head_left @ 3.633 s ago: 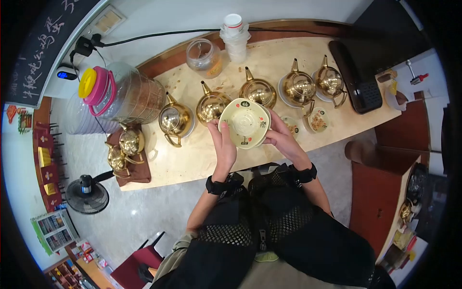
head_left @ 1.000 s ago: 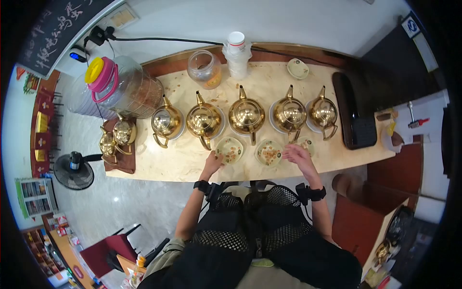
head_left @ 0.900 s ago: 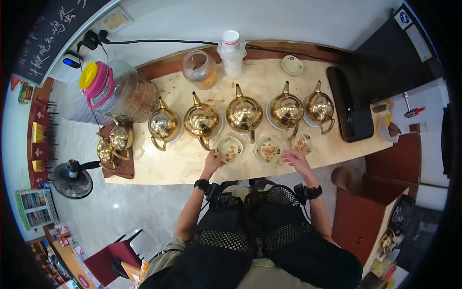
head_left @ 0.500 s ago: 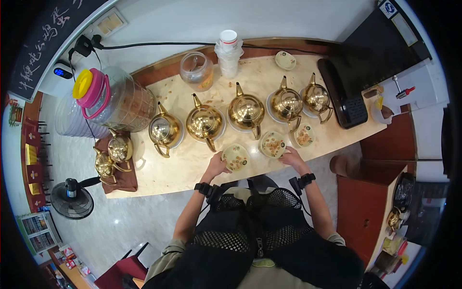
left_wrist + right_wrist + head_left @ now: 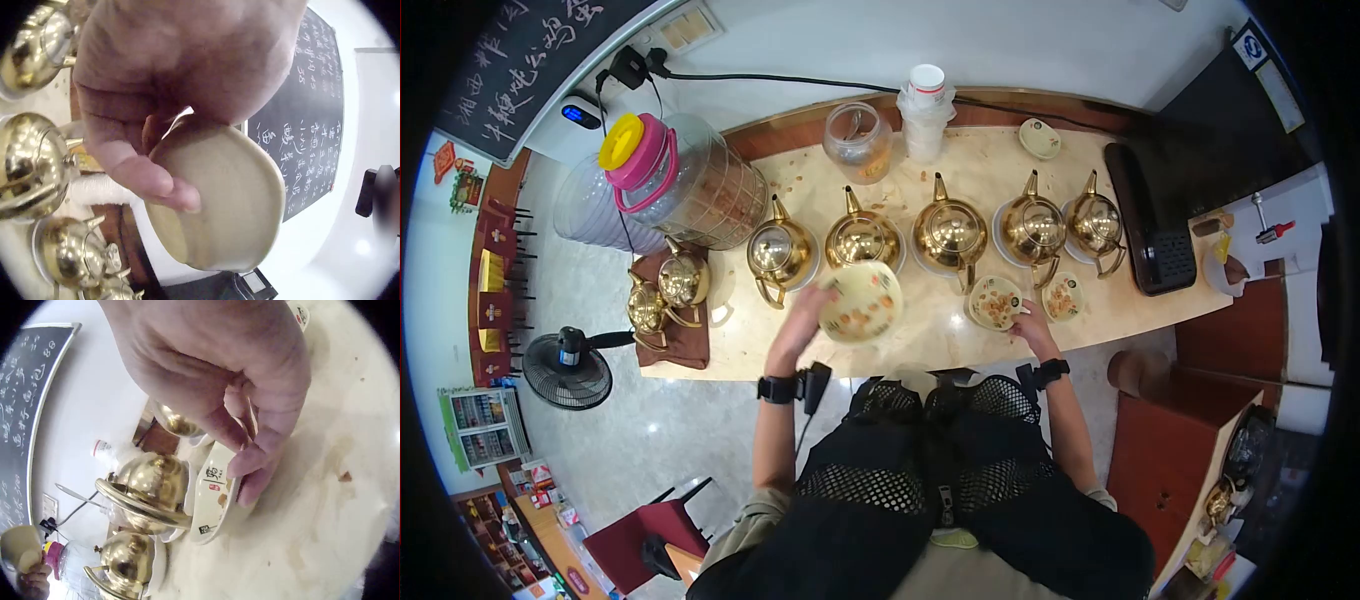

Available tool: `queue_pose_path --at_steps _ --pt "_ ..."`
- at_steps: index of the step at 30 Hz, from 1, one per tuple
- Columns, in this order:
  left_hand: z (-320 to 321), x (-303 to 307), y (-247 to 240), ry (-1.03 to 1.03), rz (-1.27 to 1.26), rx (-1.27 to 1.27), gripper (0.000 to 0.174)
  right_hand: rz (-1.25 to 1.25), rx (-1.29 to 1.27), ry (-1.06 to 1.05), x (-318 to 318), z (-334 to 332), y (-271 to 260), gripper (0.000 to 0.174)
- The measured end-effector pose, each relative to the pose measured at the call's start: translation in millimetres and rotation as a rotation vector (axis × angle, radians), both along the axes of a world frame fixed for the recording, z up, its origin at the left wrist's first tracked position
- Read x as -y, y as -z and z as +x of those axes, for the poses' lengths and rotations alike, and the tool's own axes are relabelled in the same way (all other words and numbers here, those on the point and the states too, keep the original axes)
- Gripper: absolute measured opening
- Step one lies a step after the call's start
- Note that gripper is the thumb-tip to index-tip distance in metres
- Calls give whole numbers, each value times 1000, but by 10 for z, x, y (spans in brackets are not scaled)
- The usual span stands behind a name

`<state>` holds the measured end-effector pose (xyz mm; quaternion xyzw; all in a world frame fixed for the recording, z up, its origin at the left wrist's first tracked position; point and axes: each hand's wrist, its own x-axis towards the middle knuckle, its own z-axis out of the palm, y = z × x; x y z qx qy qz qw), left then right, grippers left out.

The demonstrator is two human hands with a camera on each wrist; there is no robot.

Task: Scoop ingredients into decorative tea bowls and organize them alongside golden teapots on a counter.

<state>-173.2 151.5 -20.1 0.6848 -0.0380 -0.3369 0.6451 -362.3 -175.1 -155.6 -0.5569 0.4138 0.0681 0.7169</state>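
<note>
My left hand [image 5: 800,320] holds a pale square bowl [image 5: 861,303] up off the table, with small brown bits inside. In the left wrist view the fingers curl under the bowl [image 5: 219,200], whose underside faces that camera. My right hand [image 5: 1034,328] pinches the rim of a second bowl [image 5: 995,303] of brown bits; the right wrist view shows thumb and fingers on its edge [image 5: 212,487]. Just right of that hand sits a third bowl [image 5: 1063,297]. Behind the bowls stand several gold teapots [image 5: 949,235] in a row.
A large jar [image 5: 710,185] with a pink and yellow lid stands at the left, near two small teapots [image 5: 683,278] on a brown cloth. At the back are a round glass jar [image 5: 858,143], stacked cups [image 5: 925,115] and an empty bowl [image 5: 1040,139]. A black tray [image 5: 1155,225] lies at the right.
My left hand has lifted its bowl off the table and moved it left and up. The right hand, earlier open beside the middle bowl, now grips that bowl's rim. The head view has shifted.
</note>
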Motion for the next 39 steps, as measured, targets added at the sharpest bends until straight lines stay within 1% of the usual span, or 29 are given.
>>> queue_pose_path --at_steps 1,3,4,6,7,8,9,11,12,13,15,16,18,19,21,22,23,25,26,28,29,31,32,34,38,39 --pt "120 2 -2 -63 -18 47 33 0 3 -3 21 -13 -5 35" --pt "302 71 -187 -194 -65 -31 31 56 74 16 40 -52 -82 38" --pt "393 164 -224 -270 -105 1 30 56 82 9 44 -65 -163 38" --pt "649 193 -128 -275 -85 35 30 74 122 77 -12 -136 -358 36" --pt "761 209 -78 -274 -62 54 30 82 125 82 -30 -172 -403 36" --pt "854 257 -63 -268 -22 115 29 84 144 127 -41 -223 -438 35" --pt "955 319 -57 -260 -22 114 29 80 162 170 -36 -268 -468 33" --pt "1180 491 -31 -343 54 287 29 61 162 189 -10 -348 -534 30" --pt "1295 509 7 -390 44 330 30 60 183 191 -27 -376 -584 31" --pt "1412 517 23 -387 42 328 30 58 205 193 -39 -393 -639 31" --pt "1653 590 46 -410 37 448 31 45 202 213 -58 -433 -800 32" --pt "1749 615 38 -405 34 447 31 37 205 214 -59 -441 -841 33" --pt "1932 743 44 -393 132 577 33 64 217 275 -55 -505 -808 35" --pt "1982 777 44 -387 129 577 33 100 231 310 -53 -514 -797 37" --pt "2080 890 55 -366 260 750 33 113 255 345 -77 -523 -814 38" --pt "2127 903 83 -361 258 750 33 132 278 357 -81 -515 -828 39" --pt "2188 967 114 -355 346 853 32 130 279 377 -95 -524 -839 39" --pt "2236 1010 124 -372 534 1055 30 150 315 336 -71 -496 -876 40" --pt "2252 1070 105 -356 526 1059 30 149 315 353 -82 -504 -890 40" --pt "2275 1099 52 -237 623 1112 27 142 343 328 -71 -485 -920 40" --pt "2294 1160 48 -221 616 1115 27 141 342 345 -93 -496 -943 40" --pt "2298 1215 -13 -137 652 1263 23 121 347 342 -111 -479 -982 39" --pt "2274 1284 -55 -123 645 1267 23 121 347 357 -132 -503 -972 39" --pt "2219 1404 -141 113 854 1353 26 124 341 323 -145 -526 -946 38" --pt "2224 1403 -121 167 896 1400 28 119 338 377 -193 -489 -992 40" --pt "2207 1397 -125 209 896 1474 29 126 352 372 -196 -492 -991 40"
